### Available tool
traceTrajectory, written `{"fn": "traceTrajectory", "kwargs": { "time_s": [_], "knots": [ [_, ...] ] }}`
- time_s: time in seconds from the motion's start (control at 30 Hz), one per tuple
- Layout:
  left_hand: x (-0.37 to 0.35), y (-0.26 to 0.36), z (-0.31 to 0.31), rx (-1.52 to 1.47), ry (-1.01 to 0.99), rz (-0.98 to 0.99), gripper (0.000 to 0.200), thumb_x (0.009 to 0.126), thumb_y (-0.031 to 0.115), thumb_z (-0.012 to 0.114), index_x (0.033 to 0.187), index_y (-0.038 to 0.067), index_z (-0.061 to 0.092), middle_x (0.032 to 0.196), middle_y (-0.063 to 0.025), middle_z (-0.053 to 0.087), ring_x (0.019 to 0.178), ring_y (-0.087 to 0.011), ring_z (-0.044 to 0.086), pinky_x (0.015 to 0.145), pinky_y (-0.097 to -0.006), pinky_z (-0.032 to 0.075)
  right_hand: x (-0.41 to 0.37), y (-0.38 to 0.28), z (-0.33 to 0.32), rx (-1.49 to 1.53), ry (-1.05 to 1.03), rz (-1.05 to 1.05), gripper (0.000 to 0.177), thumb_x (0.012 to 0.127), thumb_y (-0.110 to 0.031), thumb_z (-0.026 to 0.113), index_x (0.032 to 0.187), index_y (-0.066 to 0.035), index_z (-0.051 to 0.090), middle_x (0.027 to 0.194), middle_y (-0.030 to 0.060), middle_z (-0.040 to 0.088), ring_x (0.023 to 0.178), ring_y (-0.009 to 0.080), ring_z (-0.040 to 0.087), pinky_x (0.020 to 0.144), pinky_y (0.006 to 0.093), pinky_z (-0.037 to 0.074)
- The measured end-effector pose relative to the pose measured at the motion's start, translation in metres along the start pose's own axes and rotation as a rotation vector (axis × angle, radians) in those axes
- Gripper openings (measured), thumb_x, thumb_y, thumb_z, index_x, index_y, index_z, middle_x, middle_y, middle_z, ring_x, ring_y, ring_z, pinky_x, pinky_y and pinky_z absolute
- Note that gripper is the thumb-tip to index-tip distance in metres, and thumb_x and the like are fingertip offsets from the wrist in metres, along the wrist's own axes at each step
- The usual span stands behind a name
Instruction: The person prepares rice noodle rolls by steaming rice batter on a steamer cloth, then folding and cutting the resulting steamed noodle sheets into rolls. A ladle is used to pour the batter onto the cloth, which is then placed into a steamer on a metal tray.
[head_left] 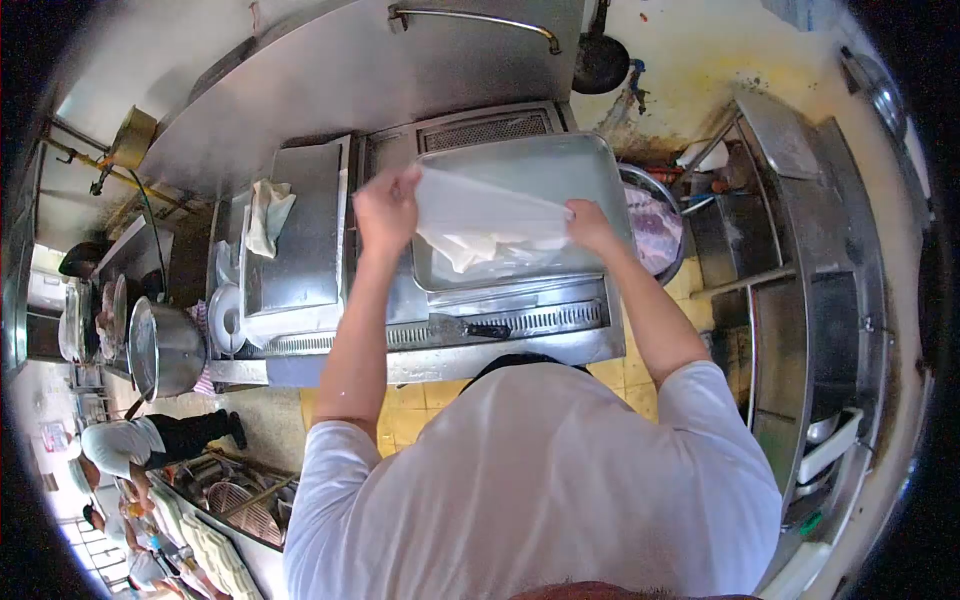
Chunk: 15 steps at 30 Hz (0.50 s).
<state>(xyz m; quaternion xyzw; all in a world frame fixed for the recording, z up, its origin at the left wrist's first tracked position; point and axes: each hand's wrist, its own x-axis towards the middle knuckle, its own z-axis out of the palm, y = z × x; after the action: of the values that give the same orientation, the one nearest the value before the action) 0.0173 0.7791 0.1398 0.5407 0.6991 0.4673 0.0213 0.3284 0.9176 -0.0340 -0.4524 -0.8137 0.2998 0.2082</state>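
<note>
A thin white cloth-like sheet (495,205), partly see-through, is stretched between my two hands above a large metal tray (575,160). My left hand (388,212), a little blurred, is closed on its upper left corner, near the tray's left side. At the other end, my right hand (592,226) pinches the right edge close to the tray's right rim. The sheet's lower part hangs in soft folds over the tray bottom. On the counter edge in front of the tray lies a flat tool with a black handle (487,330).
A crumpled off-white cloth (268,218) lies on a metal cover (305,255) at left. Right of the tray stands a basin of what looks like raw meat (652,228). A big pot (168,345) is far left; co-workers (125,445) stand beyond. Metal shelving (800,330) lines the right.
</note>
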Motion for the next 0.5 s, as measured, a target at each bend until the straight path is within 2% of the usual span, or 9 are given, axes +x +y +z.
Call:
{"fn": "traceTrajectory", "kwargs": {
  "time_s": [0.07, 0.1, 0.17, 0.2, 0.27, 0.3, 0.37, 0.43, 0.5],
  "knots": [
    [-0.037, -0.05, 0.037, 0.015, -0.05, -0.056, 0.011, 0.088, 0.014, 0.069, 0.092, 0.006, 0.075, 0.084, -0.0186, 0.071, 0.077, -0.0346, 0.071, 0.069, -0.0377, 0.055, -0.017, 0.014, 0.006, -0.272, 0.183, -0.163, 0.017, 0.082, -0.009, 0.055, 0.085, 0.002, 0.067, 0.089, 0.0225, 0.07, 0.091, 0.0425, 0.067, 0.085, 0.0505, 0.053],
    [-0.059, -0.071, 0.053, 0.044, -0.096, -0.071, 0.014, 0.087, 0.017, 0.068, 0.093, 0.007, 0.075, 0.084, -0.0182, 0.071, 0.078, -0.0358, 0.07, 0.071, -0.0399, 0.056, -0.025, 0.003, 0.005, -0.275, 0.184, -0.162, 0.017, 0.082, -0.009, 0.055, 0.085, 0.002, 0.067, 0.089, 0.0225, 0.07, 0.091, 0.0425, 0.067, 0.085, 0.0505, 0.053],
    [-0.09, -0.077, 0.07, 0.346, -0.455, -0.148, 0.023, 0.087, 0.029, 0.067, 0.093, 0.009, 0.076, 0.088, -0.0175, 0.072, 0.082, -0.0382, 0.07, 0.076, -0.0451, 0.056, -0.035, -0.034, -0.001, -0.462, 0.176, -0.242, 0.017, 0.081, -0.011, 0.058, 0.088, -0.002, 0.071, 0.094, 0.0208, 0.071, 0.094, 0.04, 0.068, 0.084, 0.0491, 0.055],
    [-0.102, -0.091, 0.082, 0.344, -0.455, -0.149, 0.023, 0.087, 0.029, 0.067, 0.093, 0.009, 0.076, 0.088, -0.0175, 0.072, 0.082, -0.0382, 0.07, 0.076, -0.0451, 0.056, -0.034, -0.029, 0.004, -0.463, 0.174, -0.243, 0.017, 0.081, -0.011, 0.058, 0.088, -0.002, 0.071, 0.094, 0.0208, 0.071, 0.094, 0.04, 0.068, 0.084, 0.0491, 0.055],
    [-0.117, -0.117, 0.106, 0.31, -0.735, -0.141, 0.03, 0.09, 0.036, 0.062, 0.095, 0.009, 0.075, 0.089, -0.0192, 0.071, 0.084, -0.0413, 0.069, 0.078, -0.0487, 0.055, -0.028, -0.013, 0.012, -0.519, -0.336, 0.107, 0.022, 0.08, -0.011, 0.059, 0.095, -0.003, 0.073, 0.101, 0.0216, 0.071, 0.099, 0.0396, 0.068, 0.086, 0.0477, 0.055],
    [-0.112, -0.11, 0.107, 0.307, -0.729, -0.141, 0.03, 0.09, 0.036, 0.062, 0.095, 0.009, 0.075, 0.089, -0.0192, 0.071, 0.084, -0.0413, 0.069, 0.078, -0.0487, 0.055, -0.023, -0.016, 0.008, -0.524, -0.334, 0.103, 0.022, 0.08, -0.011, 0.059, 0.095, -0.003, 0.073, 0.101, 0.0216, 0.071, 0.099, 0.0396, 0.068, 0.086, 0.0477, 0.055],
    [-0.09, -0.081, 0.102, 0.193, -0.556, -0.096, 0.026, 0.091, 0.031, 0.063, 0.096, 0.007, 0.073, 0.088, -0.0212, 0.07, 0.085, -0.0425, 0.068, 0.076, -0.0488, 0.054, -0.01, -0.035, -0.005, -0.488, -0.249, 0.238, 0.025, 0.081, -0.009, 0.059, 0.1, -0.001, 0.074, 0.102, 0.0228, 0.071, 0.101, 0.0397, 0.068, 0.089, 0.0457, 0.055],
    [-0.061, -0.023, 0.084, -0.035, -0.401, -0.167, 0.021, 0.093, 0.024, 0.064, 0.097, 0.006, 0.072, 0.087, -0.0228, 0.069, 0.084, -0.043, 0.068, 0.074, -0.047, 0.054, 0.015, -0.075, -0.028, -0.34, -0.278, 0.156, 0.025, 0.084, -0.009, 0.056, 0.102, 0.0, 0.071, 0.1, 0.0217, 0.071, 0.095, 0.0343, 0.07, 0.086, 0.0445, 0.055],
    [-0.037, 0.02, 0.075, -0.118, -0.245, 0.009, 0.018, 0.096, 0.021, 0.064, 0.102, 0.006, 0.071, 0.087, -0.0246, 0.067, 0.078, -0.0352, 0.069, 0.066, -0.0389, 0.052, 0.019, -0.128, -0.039, 0.479, 0.045, -0.179, 0.021, 0.083, -0.01, 0.06, 0.098, 0.0, 0.072, 0.095, 0.0238, 0.072, 0.092, 0.0348, 0.071, 0.088, 0.0419, 0.055]
  ]
}}
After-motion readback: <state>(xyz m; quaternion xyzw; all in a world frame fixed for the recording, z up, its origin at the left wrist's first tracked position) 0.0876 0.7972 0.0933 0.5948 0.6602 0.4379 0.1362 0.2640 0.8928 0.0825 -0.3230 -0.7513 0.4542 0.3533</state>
